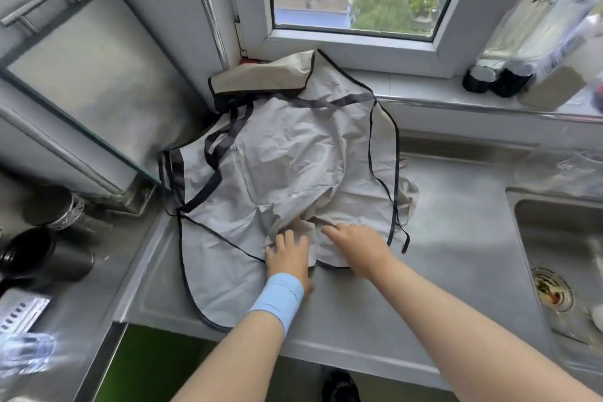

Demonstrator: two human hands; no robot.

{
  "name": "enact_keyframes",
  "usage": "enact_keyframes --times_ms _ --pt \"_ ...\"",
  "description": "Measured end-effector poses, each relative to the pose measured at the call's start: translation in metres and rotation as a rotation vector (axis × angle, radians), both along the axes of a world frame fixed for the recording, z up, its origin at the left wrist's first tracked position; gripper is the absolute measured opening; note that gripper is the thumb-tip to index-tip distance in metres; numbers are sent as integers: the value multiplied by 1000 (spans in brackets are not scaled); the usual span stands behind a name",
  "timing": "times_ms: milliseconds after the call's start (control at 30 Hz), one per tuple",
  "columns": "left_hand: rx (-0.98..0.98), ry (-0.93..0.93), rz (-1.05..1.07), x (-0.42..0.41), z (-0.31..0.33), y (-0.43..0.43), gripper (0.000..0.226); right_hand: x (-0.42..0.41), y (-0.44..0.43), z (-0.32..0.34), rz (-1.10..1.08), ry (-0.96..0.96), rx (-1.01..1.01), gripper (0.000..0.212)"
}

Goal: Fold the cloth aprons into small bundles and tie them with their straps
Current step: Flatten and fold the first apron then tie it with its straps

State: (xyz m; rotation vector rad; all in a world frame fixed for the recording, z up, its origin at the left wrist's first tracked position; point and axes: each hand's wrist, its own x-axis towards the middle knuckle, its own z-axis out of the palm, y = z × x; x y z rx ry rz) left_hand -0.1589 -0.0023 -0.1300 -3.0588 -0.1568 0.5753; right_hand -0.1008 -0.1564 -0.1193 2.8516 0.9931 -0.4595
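Left, near: 2 dark cups (49, 251) on the steel counter (450, 258); centre: 1 grey apron (287, 147) with dark trim lies spread and creased, its far edge lapping the window sill; left hand (288, 258), blue wristband (277, 302), rests on the bunched near hem, fingers spread, grasping nothing; right hand (359, 248) just beside it, flat on the cloth, released; far right: sink (561, 238).

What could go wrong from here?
1. The straps lie looped across the apron; folding could trap them inside, leaving nothing to tie.
2. The far corner is flipped up against the window frame, so folds may skew.
3. The near hem reaches the counter edge; it may slide.
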Motion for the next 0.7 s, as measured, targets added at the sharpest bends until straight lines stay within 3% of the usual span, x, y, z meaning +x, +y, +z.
enact_keyframes --times_ms 100,200,367,433,500,567,700 --pt "-122 -28 -13 3 14 17 30 -3 -4 0 61 12 43 53" --pt "-364 -13 170 6 33 33 24 -9 -4 4 89 26 -23 43" --pt "-584 -152 393 12 79 56 33 -33 2 20 -140 35 142 109" --pt "-701 -170 444 12 95 65 41 -47 14 28 -249 82 196 121" --pt "-755 -187 449 11 106 73 44 -56 27 37 -332 130 285 111" --pt "-795 -174 380 5 118 79 37 -57 34 50 -309 64 333 84" --pt "-699 21 155 -17 138 80 36 -51 20 77 -177 -38 316 74"
